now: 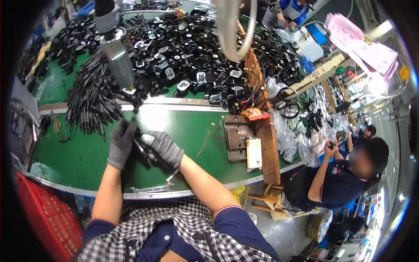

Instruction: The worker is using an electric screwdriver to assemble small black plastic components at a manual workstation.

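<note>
My left hand (121, 144), in a dark grey glove, is closed with its fingertips against a slim black cable piece (142, 149). My right hand (164, 149), in a striped grey glove, grips the same piece from the other side. Its exact kind is hard to make out, as the fingers cover part of it. Just above hangs a power screwdriver (120, 61), its tip pointing down beyond my fingers. To the left of the tip lies a big bundle of black cables (89, 96) with moulded ends.
A heap of black plastic parts (174, 52) fills the far side. A brown metal block (238, 135) and a small pale box (254, 153) sit at right, beside a wooden board (267, 153). Wrenches (152, 188) lie at the near edge. Another person (345, 174) works at right.
</note>
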`<control>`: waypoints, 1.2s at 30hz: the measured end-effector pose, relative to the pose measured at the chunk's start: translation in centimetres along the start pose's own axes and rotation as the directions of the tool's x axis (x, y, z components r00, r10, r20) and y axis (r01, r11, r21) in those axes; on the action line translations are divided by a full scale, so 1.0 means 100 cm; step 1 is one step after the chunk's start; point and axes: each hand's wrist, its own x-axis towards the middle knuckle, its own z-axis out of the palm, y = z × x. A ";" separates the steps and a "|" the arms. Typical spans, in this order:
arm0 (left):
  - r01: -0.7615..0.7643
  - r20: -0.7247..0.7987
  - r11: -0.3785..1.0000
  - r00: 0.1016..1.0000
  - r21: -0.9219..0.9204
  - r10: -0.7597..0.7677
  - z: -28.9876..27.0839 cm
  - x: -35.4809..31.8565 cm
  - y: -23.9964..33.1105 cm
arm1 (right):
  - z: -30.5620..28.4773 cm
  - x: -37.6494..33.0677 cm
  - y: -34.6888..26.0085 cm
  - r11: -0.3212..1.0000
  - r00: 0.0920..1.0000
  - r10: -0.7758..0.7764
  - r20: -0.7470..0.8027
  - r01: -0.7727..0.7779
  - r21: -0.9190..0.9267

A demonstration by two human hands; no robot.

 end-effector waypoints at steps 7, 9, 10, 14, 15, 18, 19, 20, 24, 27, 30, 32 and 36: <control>-0.173 0.132 0.919 0.982 0.354 0.133 0.010 -0.010 0.030 | 0.000 0.003 0.003 0.661 0.935 -0.330 -0.130 0.131 -0.739; -0.156 0.130 0.952 0.984 0.265 0.125 0.010 -0.010 0.027 | -0.008 -0.002 -0.010 0.955 0.994 0.043 -0.101 -0.070 -0.288; -0.148 0.141 0.974 0.982 0.169 0.125 0.012 -0.010 0.025 | -0.009 -0.002 -0.014 0.976 0.977 0.212 -0.017 -0.213 -0.037; -0.075 0.062 0.995 0.996 0.063 0.072 0.018 -0.005 0.013 | -0.004 0.005 0.015 0.678 0.938 -0.304 -0.167 0.090 -0.730; -0.045 0.014 0.997 0.999 0.061 0.044 0.014 -0.005 0.013 | -0.001 0.005 0.013 0.682 0.940 -0.304 -0.153 0.102 -0.724; -0.088 0.000 0.989 0.996 0.121 0.089 0.012 -0.005 0.016 | -0.006 -0.001 0.003 0.580 0.930 -0.346 -0.123 0.109 -0.807; -0.112 0.002 0.983 0.994 0.146 0.113 0.011 -0.005 0.016 | -0.006 -0.003 -0.002 0.585 0.931 -0.346 -0.116 0.117 -0.803; -0.111 0.002 0.982 0.994 0.151 0.112 0.011 -0.005 0.018 | -0.007 -0.007 -0.011 0.760 0.964 -0.245 -0.106 0.123 -0.638; -0.150 0.095 0.988 0.985 0.022 0.147 0.008 -0.005 0.022 | -0.008 -0.009 -0.012 0.988 1.000 -0.005 -0.007 0.003 -0.156; -0.127 0.030 0.965 0.992 0.230 0.124 0.007 -0.002 0.012 | -0.007 -0.003 -0.003 0.994 0.995 0.100 0.021 -0.099 -0.047; -0.171 0.041 0.939 0.985 0.297 0.167 0.006 -0.003 0.009 | 0.002 0.000 0.007 0.507 0.896 -0.435 -0.085 0.166 -0.846; -0.187 0.051 0.925 0.982 0.330 0.180 0.007 -0.004 0.013 | -0.002 0.003 0.015 0.635 0.908 -0.410 -0.092 0.211 -0.743; -0.177 0.134 0.961 0.980 0.213 0.151 0.008 -0.007 0.035 | -0.002 -0.002 0.004 0.963 0.969 -0.221 -0.112 0.199 -0.182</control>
